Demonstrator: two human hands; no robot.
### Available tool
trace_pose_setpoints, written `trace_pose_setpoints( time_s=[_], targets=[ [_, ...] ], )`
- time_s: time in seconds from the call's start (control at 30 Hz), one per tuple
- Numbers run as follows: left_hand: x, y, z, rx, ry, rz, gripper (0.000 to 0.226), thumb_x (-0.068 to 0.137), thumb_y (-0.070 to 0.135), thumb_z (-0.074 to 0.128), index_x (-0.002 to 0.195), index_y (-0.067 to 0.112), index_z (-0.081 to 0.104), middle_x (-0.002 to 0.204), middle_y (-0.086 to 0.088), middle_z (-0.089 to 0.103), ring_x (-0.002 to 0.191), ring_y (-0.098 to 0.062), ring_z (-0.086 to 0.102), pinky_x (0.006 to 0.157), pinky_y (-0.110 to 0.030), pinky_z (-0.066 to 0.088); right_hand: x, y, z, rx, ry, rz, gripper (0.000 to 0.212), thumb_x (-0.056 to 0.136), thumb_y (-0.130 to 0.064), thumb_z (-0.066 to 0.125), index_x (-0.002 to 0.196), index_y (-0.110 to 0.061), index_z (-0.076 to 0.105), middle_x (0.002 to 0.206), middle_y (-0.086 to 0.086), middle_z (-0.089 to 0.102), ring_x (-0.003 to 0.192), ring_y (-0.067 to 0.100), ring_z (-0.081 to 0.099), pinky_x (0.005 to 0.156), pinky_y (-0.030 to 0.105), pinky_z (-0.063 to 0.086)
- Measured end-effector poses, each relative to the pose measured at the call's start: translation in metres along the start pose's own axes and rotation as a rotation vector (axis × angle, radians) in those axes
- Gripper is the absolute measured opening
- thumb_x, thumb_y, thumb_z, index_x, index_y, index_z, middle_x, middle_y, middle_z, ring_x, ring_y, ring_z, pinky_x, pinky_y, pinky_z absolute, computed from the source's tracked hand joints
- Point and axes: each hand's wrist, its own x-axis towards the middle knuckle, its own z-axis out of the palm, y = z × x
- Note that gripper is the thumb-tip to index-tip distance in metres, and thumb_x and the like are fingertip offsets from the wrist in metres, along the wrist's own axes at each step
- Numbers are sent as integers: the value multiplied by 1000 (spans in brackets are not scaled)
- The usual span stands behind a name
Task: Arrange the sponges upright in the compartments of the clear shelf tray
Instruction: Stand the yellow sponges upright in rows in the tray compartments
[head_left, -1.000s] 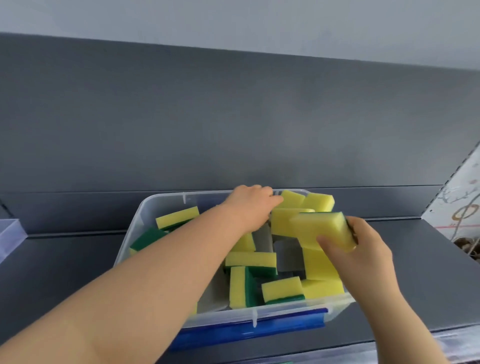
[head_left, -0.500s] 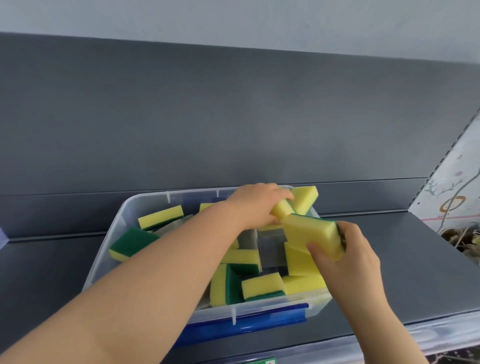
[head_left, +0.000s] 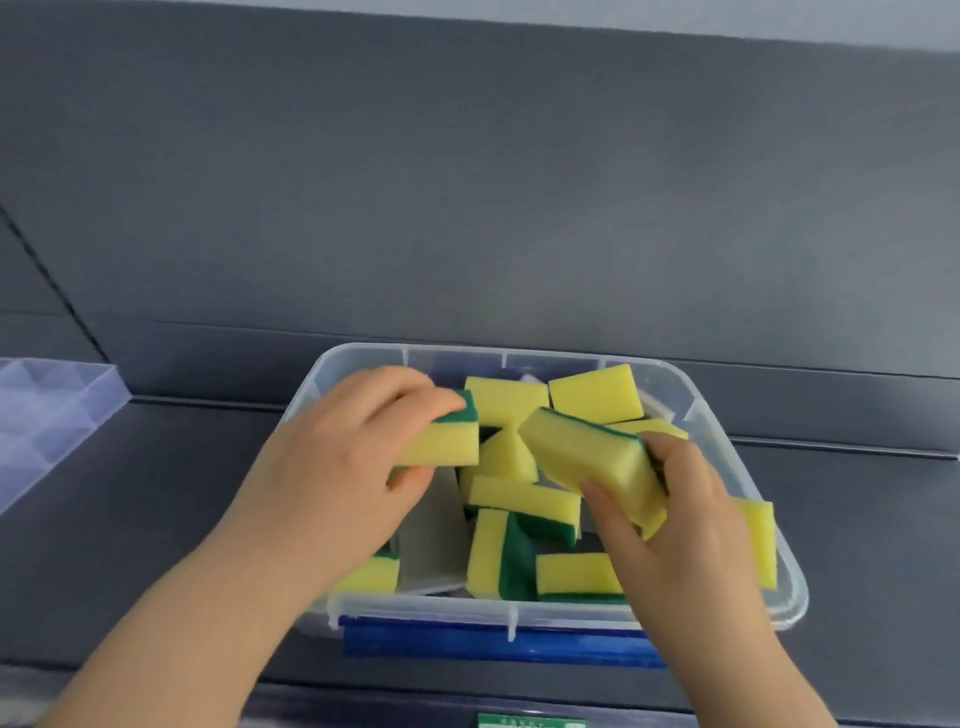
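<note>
Sitting at the far left edge of the view, the clear shelf tray rests on the grey shelf, only partly in frame and well apart from both hands. To its right, the left hand reaches over the left part of a clear bin. Its fingers curl over the top of a first sponge and its thumb sits underneath. The sponge is held roughly level, yellow foam toward the camera and green scouring layer on top.

Below that hand, inside the bin, lies a pale grey piece, too unclear to name. The middle of the bin holds the loose sponges in a jumble. Two lean near the back wall, one lies flat across the centre, one stands on edge with green beside yellow, and one lies along the front wall.

Further right, the right hand grasps a second sponge, thumb on its yellow face and fingers wrapped behind the green side. This sponge is tilted, sloping down to the right in the view. It is raised above the pile, near the first sponge but not touching it. One more sponge stands against the bin's right wall, partly behind the right wrist.

A blue strip runs beneath the bin's front rim, and a green label shows at the bottom edge.
</note>
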Motion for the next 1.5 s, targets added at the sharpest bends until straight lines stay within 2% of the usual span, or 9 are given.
trace_pose_setpoints(
  time_s=[0.1,0.23,0.47,0.57,0.7,0.83,0.97,1.23,1.5],
  targets=[
    [-22,-8,-1,22,-11,22,43,68,6,73,108,18,62,107,3,62,96,-10,53,66,-27,53,-2,-13,13,-65,37,-157,38,75,-22,74,103,-23,48,88,-21,42,71,0,38,74,-7,31],
    [-49,-21,-32,-50,44,-61,35,72,18,55,107,21,56,109,8,59,97,-9,54,80,-22,45,-14,-45,26,41,76,-324,42,71,-20,69,108,-21,49,100,-12,51,92,-6,43,80,-1,34],
    [-118,-80,-111,-23,233,-257,39,69,13,65,106,20,56,111,7,62,101,-9,56,84,-16,43,-44,-138,71,142,103,-447,45,68,-17,72,107,-20,50,103,-15,49,102,-12,43,85,0,31],
    [-163,-117,-147,9,223,-291,42,67,14,65,107,23,56,110,7,63,100,-9,56,79,-23,44,-66,-189,105,176,84,-462,41,71,-17,71,106,-19,51,101,-12,53,100,-13,43,84,1,31],
    [-221,-166,-197,69,228,-319,31,74,9,70,104,16,62,104,5,64,96,-7,53,83,-9,36,-99,-255,158,221,81,-495,39,70,-13,70,104,-18,51,96,-11,53,97,-17,42,81,-2,30],
    [-272,-213,-226,98,113,-356,54,59,4,80,107,17,61,101,5,63,92,-7,53,80,-20,41,-124,-306,212,292,-10,-483,33,74,-16,68,102,-22,51,94,-15,51,90,-10,46,77,1,32],
    [-294,-257,-239,124,57,-344,53,60,7,78,108,19,58,99,6,63,90,-7,54,76,-17,43,-129,-342,260,240,-137,-488,29,75,-21,67,100,-25,52,91,-17,51,89,-10,45,75,-2,31],
    [-296,-362,-236,172,-8,-359,56,55,2,80,104,18,58,97,6,62,92,-8,50,63,-25,49,-88,-383,355,221,-198,-406,31,72,-11,75,97,-17,57,86,-13,53,89,-13,44,68,-4,32],
    [-297,-459,-254,222,5,-398,65,53,-3,81,108,19,54,101,5,64,102,-12,50,75,-33,54,-23,-443,435,301,-332,-398,34,79,-18,70,96,-33,45,87,-26,47,89,-18,42,73,-1,32]
  ],
)
